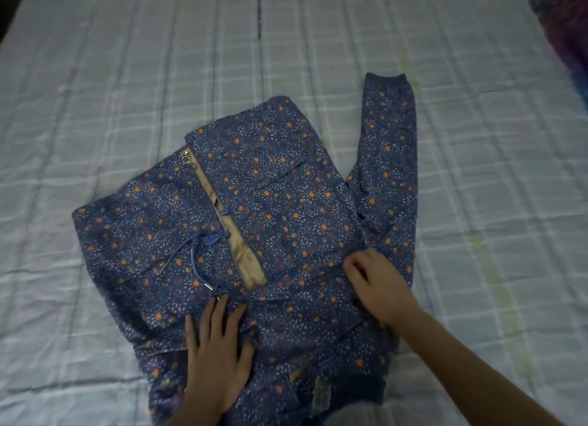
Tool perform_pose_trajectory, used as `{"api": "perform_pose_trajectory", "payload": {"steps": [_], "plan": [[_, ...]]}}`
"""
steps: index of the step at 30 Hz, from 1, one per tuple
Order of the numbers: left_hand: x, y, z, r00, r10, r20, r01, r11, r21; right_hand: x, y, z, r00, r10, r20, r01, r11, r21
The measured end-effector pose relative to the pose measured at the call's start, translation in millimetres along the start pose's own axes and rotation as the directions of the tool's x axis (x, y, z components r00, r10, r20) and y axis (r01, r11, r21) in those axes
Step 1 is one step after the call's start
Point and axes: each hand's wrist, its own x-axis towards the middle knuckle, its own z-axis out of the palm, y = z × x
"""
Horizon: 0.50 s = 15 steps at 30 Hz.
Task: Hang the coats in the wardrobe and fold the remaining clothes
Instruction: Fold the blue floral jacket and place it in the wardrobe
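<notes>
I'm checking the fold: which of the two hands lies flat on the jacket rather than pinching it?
The left hand: its fingers lie straight, pressing the blue floral quilted jacket. The right hand pinches the fabric.

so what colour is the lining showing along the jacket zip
Tan or beige lining, against the blue floral jacket; head view.

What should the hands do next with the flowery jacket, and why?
Probably fold the sleeve in over the jacket. It sticks out across the bed, cuff pointing away, while the body lies flat. The left hand presses flat on the jacket, pinning it, and the right hand pinches the fabric near where the sleeve starts, so it seems placed to swing the sleeve across.
</notes>
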Motion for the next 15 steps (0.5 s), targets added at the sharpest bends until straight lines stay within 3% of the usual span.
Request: {"api": "perform_pose_trajectory", "payload": {"steps": [2,4,8,11,15], "plan": [[8.5,17.3,-20.0,0.995,0.033,-0.091,-0.041,0.995,-0.088,18.1,6.9,-19.7,0.993,0.008,-0.12,-0.006,1.0,0.019],[24.7,43.1,-41.3,0.969,0.163,-0.183,-0.192,0.969,-0.154,35.1,22.5,-36.3,0.981,0.022,-0.195,-0.032,0.998,-0.05],[72.0,113.7,-61.5,0.853,0.493,-0.17,-0.512,0.853,-0.098,72.9,46.8,-65.9,0.966,0.149,-0.213,-0.165,0.984,-0.061],[119.5,164.2,-58.5,0.851,0.517,-0.09,-0.521,0.854,-0.017,99.9,58.7,-77.8,0.954,0.251,-0.162,-0.252,0.968,0.019],[171.0,195.7,-49.6,0.885,0.465,0.031,-0.466,0.885,0.003,131.5,65.7,-86.3,0.925,0.294,-0.239,-0.29,0.955,0.055]]}}
